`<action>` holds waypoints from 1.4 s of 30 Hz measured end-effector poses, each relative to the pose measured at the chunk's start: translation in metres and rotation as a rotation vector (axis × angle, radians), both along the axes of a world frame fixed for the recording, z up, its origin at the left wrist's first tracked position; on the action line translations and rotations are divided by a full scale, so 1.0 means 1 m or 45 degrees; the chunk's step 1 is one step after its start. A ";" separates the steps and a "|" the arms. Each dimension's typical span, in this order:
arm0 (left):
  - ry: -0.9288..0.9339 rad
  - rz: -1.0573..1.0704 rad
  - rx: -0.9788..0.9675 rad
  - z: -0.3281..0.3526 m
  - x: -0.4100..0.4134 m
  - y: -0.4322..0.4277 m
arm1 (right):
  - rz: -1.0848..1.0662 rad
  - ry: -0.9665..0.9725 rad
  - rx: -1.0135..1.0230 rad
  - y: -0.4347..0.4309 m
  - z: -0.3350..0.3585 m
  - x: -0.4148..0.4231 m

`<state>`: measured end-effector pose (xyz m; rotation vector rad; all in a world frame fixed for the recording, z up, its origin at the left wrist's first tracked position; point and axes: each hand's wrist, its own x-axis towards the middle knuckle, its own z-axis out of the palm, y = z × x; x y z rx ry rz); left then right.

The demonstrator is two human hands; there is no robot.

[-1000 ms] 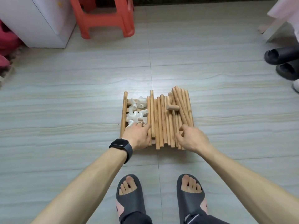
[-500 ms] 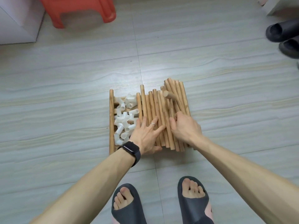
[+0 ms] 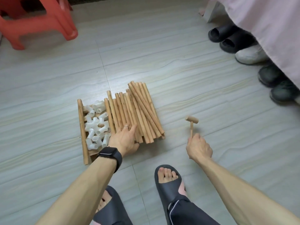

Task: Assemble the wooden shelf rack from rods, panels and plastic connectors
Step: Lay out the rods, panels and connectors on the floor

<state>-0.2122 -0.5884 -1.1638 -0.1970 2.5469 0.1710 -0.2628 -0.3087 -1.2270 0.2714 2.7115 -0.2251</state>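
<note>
Assembly not begun, by the look. Pale round wooden rods (image 3: 136, 114) lie loose on grey floor tiles (image 3: 178, 75), left hand (image 3: 125, 140) flat on them, fingers straight. White plastic tube connectors (image 3: 96, 125) heaped alongside, unjoined. Small wooden mallet (image 3: 191, 122) gripped in right hand (image 3: 198, 148), held apart from the pile.

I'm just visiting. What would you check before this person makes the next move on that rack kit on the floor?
1. Mallet held by the right hand, grip low on the handle: ok.
2. Rods in reach, left hand resting on them: ok.
3. Connectors heaped beside the rods: ok.
4. Panels under the pile, mostly hidden, count: cannot tell.
5. Any joint begun: not ok, all parts lie loose.
</note>
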 end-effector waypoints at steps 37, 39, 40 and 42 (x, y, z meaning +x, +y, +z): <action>-0.048 0.338 0.226 -0.002 -0.028 -0.047 | 0.302 -0.297 -0.156 -0.144 0.041 -0.087; 0.025 0.366 0.159 -0.004 -0.029 -0.039 | 0.290 -0.320 -0.162 -0.141 0.040 -0.092; 0.083 0.417 0.135 -0.004 -0.031 -0.035 | 0.297 -0.305 -0.155 -0.142 0.039 -0.094; 0.173 0.603 0.141 -0.003 -0.035 -0.027 | 0.306 -0.258 -0.144 -0.146 0.037 -0.095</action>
